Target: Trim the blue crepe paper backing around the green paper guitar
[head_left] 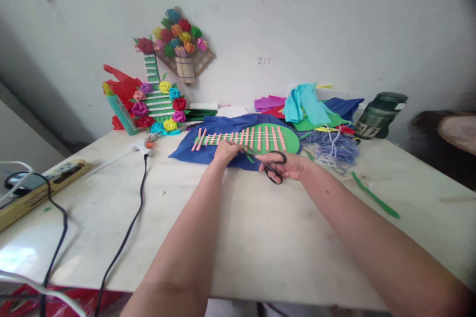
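Note:
A green paper shape [288, 143] crossed by pink strips and white strings lies on blue paper [193, 151] at the far middle of the table. My left hand [226, 151] grips its near edge, fingers closed on the paper. My right hand [288, 166] holds black-handled scissors [273, 163], fingers through the loops, with the blades pointing left at the green edge beside my left hand. A small green offcut [250, 159] lies between the hands.
Blue and white yarn [334, 146], crumpled coloured paper [307, 104] and a dark green bottle [379, 115] sit at the back right. Paper-flower crafts [159, 101], a green glue bottle [121, 109] and a glue gun [147, 144] stand back left. A power strip [48, 183] and black cables [126, 233] cross the left side. A green strip [375, 200] lies right.

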{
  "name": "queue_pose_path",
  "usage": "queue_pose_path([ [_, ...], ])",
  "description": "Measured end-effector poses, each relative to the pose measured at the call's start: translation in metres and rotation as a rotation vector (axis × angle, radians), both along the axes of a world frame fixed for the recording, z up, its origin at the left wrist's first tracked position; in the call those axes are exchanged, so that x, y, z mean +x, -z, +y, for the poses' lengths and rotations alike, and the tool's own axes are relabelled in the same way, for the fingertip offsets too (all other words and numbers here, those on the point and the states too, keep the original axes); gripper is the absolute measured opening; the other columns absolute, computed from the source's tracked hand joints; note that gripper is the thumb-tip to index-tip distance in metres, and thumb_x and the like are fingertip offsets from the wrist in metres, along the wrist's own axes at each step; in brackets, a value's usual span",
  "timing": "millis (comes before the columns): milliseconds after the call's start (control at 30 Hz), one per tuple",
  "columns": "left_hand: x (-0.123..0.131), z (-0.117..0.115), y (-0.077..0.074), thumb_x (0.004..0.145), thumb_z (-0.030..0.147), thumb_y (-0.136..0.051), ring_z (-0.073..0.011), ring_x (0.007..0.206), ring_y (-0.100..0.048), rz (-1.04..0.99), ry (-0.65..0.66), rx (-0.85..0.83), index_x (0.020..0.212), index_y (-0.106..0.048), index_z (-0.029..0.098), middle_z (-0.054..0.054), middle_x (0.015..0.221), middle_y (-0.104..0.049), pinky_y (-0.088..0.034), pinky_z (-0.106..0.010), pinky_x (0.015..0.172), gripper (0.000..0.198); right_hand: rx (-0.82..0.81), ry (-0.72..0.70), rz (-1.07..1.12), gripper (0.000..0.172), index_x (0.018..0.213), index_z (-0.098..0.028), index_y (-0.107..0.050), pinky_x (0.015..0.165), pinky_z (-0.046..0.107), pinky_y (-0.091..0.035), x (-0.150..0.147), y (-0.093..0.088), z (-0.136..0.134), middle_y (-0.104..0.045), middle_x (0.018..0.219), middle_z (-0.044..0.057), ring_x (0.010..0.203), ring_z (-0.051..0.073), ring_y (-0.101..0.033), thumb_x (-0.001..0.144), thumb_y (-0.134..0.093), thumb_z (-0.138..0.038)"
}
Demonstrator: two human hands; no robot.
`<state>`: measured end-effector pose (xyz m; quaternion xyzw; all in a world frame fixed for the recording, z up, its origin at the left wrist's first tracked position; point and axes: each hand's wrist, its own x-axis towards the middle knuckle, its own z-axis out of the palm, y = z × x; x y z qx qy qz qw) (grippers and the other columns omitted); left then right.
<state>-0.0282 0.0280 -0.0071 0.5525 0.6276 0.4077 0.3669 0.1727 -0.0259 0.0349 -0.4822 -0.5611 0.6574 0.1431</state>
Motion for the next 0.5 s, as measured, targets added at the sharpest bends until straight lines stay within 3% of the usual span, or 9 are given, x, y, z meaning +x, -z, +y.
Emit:
queue_pose_path([
  [167, 0.007, -0.007, -0.003, 0.059, 0.041, -0.072, -0.008, 0.043, -0.033, 0.071, 0.021, -0.005, 0.048, -0.05, 0.017, 0.004, 0.04, -0.039, -0.023, -0.022, 0.041, 0.034, 0.028, -0.059, 0.035, 0.041, 0.075, -0.012, -0.062, 0.035, 0.017, -0.036, 0.02, 0.0, 0.002, -0.052, 0.043, -0.002, 0.034, 0.008, -0.047, 0.072, -0.063, -0.053],
  [500, 0.009, -0.02, -0.015, 0.067, 0.02, -0.064, -0.0047, 0.035, -0.028, -0.139, 0.094, -0.114, 0.049, -0.049, 0.015, 0.004, 0.04, -0.04, -0.017, -0.021, 0.036, 0.024, 0.034, -0.047, 0.013, 0.036, 0.073, -0.012, -0.062, 0.036, 0.018, -0.034, 0.029, -0.005, 0.001, -0.05, 0.041, -0.002, 0.034, 0.007, -0.045, 0.071, -0.063, -0.049],
])
